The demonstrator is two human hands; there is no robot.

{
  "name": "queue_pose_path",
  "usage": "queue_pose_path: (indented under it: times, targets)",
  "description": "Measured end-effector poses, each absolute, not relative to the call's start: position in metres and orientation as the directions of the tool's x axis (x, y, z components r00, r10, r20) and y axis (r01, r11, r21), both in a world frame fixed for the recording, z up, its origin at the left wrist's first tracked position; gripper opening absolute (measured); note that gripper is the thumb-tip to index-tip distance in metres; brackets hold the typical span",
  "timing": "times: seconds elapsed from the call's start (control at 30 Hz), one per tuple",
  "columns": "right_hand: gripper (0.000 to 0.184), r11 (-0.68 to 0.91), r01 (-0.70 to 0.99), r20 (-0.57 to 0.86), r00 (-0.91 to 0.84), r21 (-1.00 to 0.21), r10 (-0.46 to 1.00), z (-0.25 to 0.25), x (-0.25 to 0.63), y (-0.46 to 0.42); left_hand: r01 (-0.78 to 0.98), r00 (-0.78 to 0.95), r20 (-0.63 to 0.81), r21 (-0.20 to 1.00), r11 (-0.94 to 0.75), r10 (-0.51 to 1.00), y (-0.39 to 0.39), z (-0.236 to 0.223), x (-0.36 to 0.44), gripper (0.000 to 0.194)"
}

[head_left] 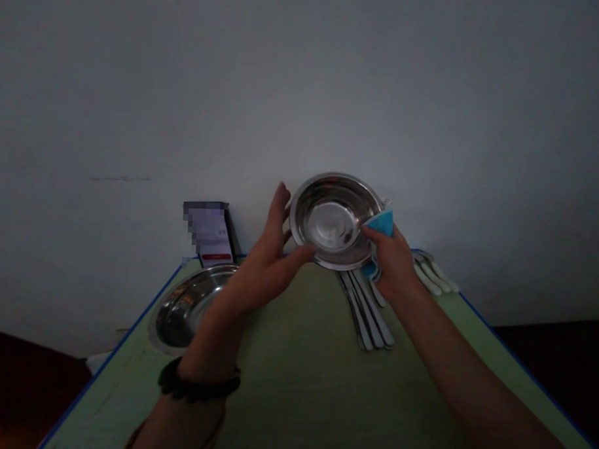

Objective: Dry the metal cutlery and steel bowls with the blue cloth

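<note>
Bowl (331, 224) was aloft! Left grip (273, 266) held one side, right grip (395, 257) clutched blue cloth (382, 222) against the other: wiping, seemingly, and the next stroke needed steadiness.

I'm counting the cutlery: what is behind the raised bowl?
The grey wall shows above the raised bowl, and cutlery handles stick out below its rim. The bowl covers the cutlery's other ends and anything else directly behind it.

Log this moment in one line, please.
left hand: at steel bowl rim | right hand: blue cloth at rim | table: cutlery, second bowl
</note>
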State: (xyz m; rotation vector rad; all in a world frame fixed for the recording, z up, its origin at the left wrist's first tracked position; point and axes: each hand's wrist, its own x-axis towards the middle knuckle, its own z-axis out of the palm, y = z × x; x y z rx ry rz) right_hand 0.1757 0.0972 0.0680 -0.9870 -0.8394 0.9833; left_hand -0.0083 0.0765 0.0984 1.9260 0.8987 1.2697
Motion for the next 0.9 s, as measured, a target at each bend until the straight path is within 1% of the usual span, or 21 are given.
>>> queue_pose_path:
  times: [0.03, 0.13, 0.2, 0.27, 0.37, 0.43, 0.5, 0.57, 0.63, 0.7, 0.77, 0.83, 0.87, 0.9]
  targets:
    - [0.032, 0.211, -0.272, 0.121, 0.311, -0.939, 0.943, 0.069, 0.175, 0.096, 0.129, 0.239, 0.457, 0.86, -0.494, 0.857, 0.078, 0.097, -0.007, 0.082]
    - [0.033, 0.19, -0.254, 0.115, 0.284, -0.948, 0.952, 0.068, 0.172, 0.095, 0.061, 0.075, 0.334, 0.939, -0.338, 0.94, 0.085, 0.091, -0.002, 0.067]
    - [0.037, 0.179, -0.255, 0.104, 0.282, -0.95, 0.954, 0.066, 0.171, 0.096, 0.019, 0.027, 0.225, 0.974, -0.225, 0.974, 0.088, 0.088, 0.001, 0.06]
    - [0.039, 0.159, -0.251, 0.084, 0.286, -0.955, 0.955, 0.064, 0.173, 0.097, -0.031, 0.017, 0.137, 0.99, -0.136, 0.99, 0.088, 0.087, 0.003, 0.059]
    - [0.039, 0.128, -0.216, 0.067, 0.266, -0.968, 0.962, 0.06, 0.178, 0.099, -0.124, 0.032, 0.045, 0.991, -0.041, 0.998, 0.086, 0.089, 0.005, 0.056]
    - [0.04, 0.118, -0.175, 0.077, 0.229, -0.977, 0.97, 0.058, 0.181, 0.1, -0.167, 0.053, -0.007, 0.986, 0.016, 0.999, 0.085, 0.089, 0.005, 0.049]
    - [0.042, 0.13, -0.113, 0.105, 0.204, -0.985, 0.973, 0.057, 0.181, 0.1, -0.174, 0.112, -0.058, 0.982, 0.077, 0.992, 0.086, 0.087, 0.002, 0.048]
    - [0.043, 0.159, -0.039, 0.146, 0.231, -0.987, 0.962, 0.058, 0.181, 0.099, -0.182, 0.181, -0.087, 0.976, 0.12, 0.98, 0.088, 0.085, -0.003, 0.05]
    - [0.044, 0.198, 0.031, 0.198, 0.318, -0.98, 0.927, 0.063, 0.18, 0.097, -0.192, 0.202, -0.081, 0.974, 0.12, 0.976, 0.089, 0.084, -0.008, 0.049]
    - [0.044, 0.285, 0.105, 0.301, 0.443, -0.953, 0.844, 0.072, 0.181, 0.093, -0.162, 0.136, -0.04, 0.985, 0.062, 0.99, 0.088, 0.087, -0.011, 0.049]
    - [0.043, 0.414, 0.2, 0.454, 0.522, -0.888, 0.722, 0.082, 0.181, 0.088, -0.104, 0.073, -0.007, 0.995, 0.014, 0.997, 0.085, 0.092, -0.011, 0.049]
    - [0.043, 0.492, 0.311, 0.581, 0.478, -0.813, 0.658, 0.087, 0.177, 0.081, -0.081, 0.074, 0.004, 0.997, 0.002, 0.997, 0.08, 0.096, -0.007, 0.049]
    - [0.043, 0.501, 0.367, 0.62, 0.409, -0.784, 0.67, 0.088, 0.173, 0.077, -0.1, 0.104, 0.011, 0.995, -0.001, 0.994, 0.078, 0.098, -0.004, 0.049]
    - [0.045, 0.5, 0.403, 0.625, 0.289, -0.767, 0.725, 0.086, 0.168, 0.074, -0.133, 0.144, 0.026, 0.991, -0.007, 0.989, 0.076, 0.099, 0.001, 0.047]
